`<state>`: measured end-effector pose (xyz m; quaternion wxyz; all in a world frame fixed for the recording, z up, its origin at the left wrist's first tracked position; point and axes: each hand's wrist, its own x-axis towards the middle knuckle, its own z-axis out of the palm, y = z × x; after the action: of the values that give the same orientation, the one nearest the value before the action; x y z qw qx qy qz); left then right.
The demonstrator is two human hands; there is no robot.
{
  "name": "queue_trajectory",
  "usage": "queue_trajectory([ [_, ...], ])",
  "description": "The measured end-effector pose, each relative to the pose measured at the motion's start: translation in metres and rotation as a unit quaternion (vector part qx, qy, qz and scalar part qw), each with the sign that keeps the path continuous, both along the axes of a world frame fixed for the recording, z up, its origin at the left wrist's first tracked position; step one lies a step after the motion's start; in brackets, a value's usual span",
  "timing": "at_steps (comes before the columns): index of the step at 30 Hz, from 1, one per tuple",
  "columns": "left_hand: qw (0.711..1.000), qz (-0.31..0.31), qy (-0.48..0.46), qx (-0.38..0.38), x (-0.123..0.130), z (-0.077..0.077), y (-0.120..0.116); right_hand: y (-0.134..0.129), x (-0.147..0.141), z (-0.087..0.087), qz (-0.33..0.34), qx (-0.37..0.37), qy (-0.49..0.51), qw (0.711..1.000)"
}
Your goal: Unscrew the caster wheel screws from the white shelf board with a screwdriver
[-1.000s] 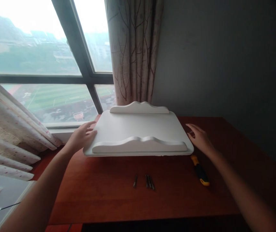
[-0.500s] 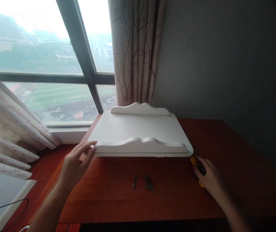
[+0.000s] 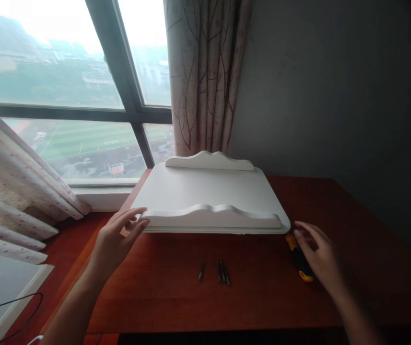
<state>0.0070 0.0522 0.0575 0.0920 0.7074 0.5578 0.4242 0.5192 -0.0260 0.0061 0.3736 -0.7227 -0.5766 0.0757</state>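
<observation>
A white board [image 3: 205, 189] lies on the reddish wooden table [image 3: 162, 302], with a wavy-edged white strip [image 3: 208, 162] at its far side and a matching strip [image 3: 212, 218] along its near side. My left hand [image 3: 117, 239] holds the left end of the near strip between thumb and fingers. Beside the board's near right corner lies a black and yellow tool [image 3: 300, 261]. My right hand [image 3: 316, 249] is just right of that tool, fingers apart, holding nothing.
Several small dark metal pieces [image 3: 223, 273] lie in front of the board, one [image 3: 201, 271] apart from the others. Behind the table are a window [image 3: 100, 143], a curtain [image 3: 205, 76] and a grey wall [image 3: 316, 96]. A cable [image 3: 34, 296] hangs at lower left.
My right hand has let go of the black and yellow tool and moved slightly right, leaving it on the table. My left hand stays at the near strip's left end.
</observation>
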Motion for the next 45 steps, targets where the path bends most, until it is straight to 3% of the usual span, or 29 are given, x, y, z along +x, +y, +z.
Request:
queue_trajectory([
  [5,0.999,-0.012,-0.023,-0.039,-0.002,0.006,0.006,0.022,-0.02,0.022,0.085,0.061,0.036,0.994],
  [11,0.994,-0.041,-0.055,-0.087,-0.008,0.009,0.012,0.045,-0.026,0.023,0.16,0.054,0.091,0.981],
  [24,0.975,-0.006,-0.171,-0.143,-0.008,0.008,0.015,0.045,-0.028,0.011,0.123,0.091,0.21,0.966],
  [32,0.976,0.02,-0.148,-0.158,-0.01,0.008,0.02,0.052,-0.035,0.023,0.125,0.099,0.23,0.96],
  [36,0.981,0.012,-0.124,-0.149,-0.012,0.014,0.021,0.06,-0.036,0.031,0.136,0.111,0.228,0.958],
  [39,0.974,0.005,-0.157,-0.166,-0.013,0.019,0.025,0.066,-0.035,0.036,0.136,0.103,0.224,0.96],
  [42,0.961,-0.005,-0.212,-0.177,-0.012,0.022,0.033,0.072,-0.033,0.042,0.137,0.097,0.215,0.962],
  [45,0.969,-0.012,-0.189,-0.159,-0.01,0.024,0.049,0.082,-0.027,0.047,0.154,0.101,0.175,0.967],
])
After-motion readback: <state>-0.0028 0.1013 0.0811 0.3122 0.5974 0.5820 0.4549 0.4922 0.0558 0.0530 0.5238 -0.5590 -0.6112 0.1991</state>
